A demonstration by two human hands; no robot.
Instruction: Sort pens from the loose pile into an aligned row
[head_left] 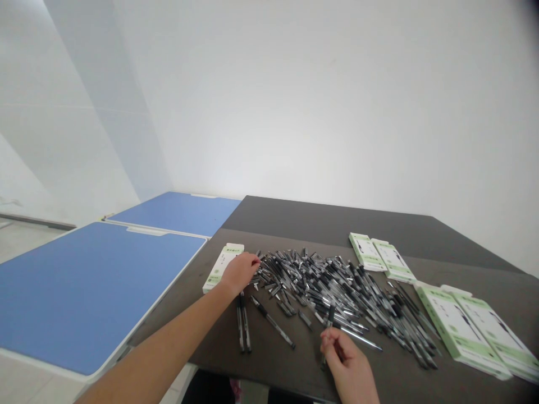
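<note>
A wide heap of loose pen parts (311,280), clear barrels and dark caps among them, lies on the dark table. My left hand (241,272) reaches to the heap's left edge with fingertips pinched together; whatever is between them is too small to make out. At the near edge of the table, my right hand (346,359) is closed around a pen (330,315), whose dark end points up and away from me. Left of that hand, a single black-gripped pen (273,321) lies slanted. Two more pens (243,324) rest side by side below my left wrist.
A white-and-green box (219,270) lies behind my left hand. Two similar boxes (393,261) lie behind the heap at right, and two more (463,328) nearer on the right. Blue-topped tables (92,292) adjoin on the left. A white wall (295,112) stands behind.
</note>
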